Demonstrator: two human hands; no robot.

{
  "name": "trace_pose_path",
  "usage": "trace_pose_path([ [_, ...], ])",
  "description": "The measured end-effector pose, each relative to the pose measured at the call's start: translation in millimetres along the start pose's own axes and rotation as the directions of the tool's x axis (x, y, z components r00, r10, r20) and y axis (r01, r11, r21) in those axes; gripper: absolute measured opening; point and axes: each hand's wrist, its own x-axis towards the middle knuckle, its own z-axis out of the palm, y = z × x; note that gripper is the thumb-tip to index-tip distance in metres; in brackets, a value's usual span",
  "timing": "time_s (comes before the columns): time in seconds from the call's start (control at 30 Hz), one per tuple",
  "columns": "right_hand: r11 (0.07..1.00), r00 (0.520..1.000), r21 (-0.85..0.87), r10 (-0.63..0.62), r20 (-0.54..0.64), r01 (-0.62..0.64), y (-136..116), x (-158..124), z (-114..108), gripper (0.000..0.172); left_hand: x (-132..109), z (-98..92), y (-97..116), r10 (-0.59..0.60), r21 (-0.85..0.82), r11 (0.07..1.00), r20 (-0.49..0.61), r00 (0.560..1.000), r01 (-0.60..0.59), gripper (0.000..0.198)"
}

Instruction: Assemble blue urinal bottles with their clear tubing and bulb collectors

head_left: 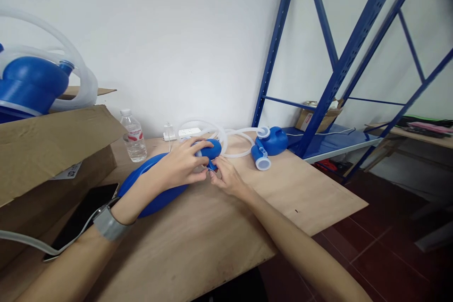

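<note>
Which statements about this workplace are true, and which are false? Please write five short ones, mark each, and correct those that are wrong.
1. The left hand holds a blue rounded part. True.
2. The right hand is far away from the left hand. False: the fingers of both are close together.
3. A blue shelf frame stands on the right side of the picture. True.
4. The clear bottle is lying on its side. False: it stands upright on the wooden table.
5. The grey wristband is on the right wrist. False: it is on the left wrist.
</note>
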Motion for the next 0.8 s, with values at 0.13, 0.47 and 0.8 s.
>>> trace_pose_path([
  [0.13,1.000,1.000,-0.009,0.024,-0.006,-0.024,-3.2,-0.1,1.9,0.006,0.3,-0.9,1.6,-0.014,-0.008,1.000,0.014,1.000,0.014,0.015],
  [0.47,0.997,0.997,0.002,0.071,-0.005,-0.071,-1.6,0.1,1.4,0.007,2.1,2.0,-1.7,-0.005,0.014,1.000,0.037,0.999,0.005,0.019],
  [0.8,0.997,0.996,-0.015,0.078,-0.045,-0.079,-1.4,3.1,-1.0,0.006,0.2,13.7,-6.2,-0.026,0.061,0.998,-0.029,0.999,0.028,0.024],
])
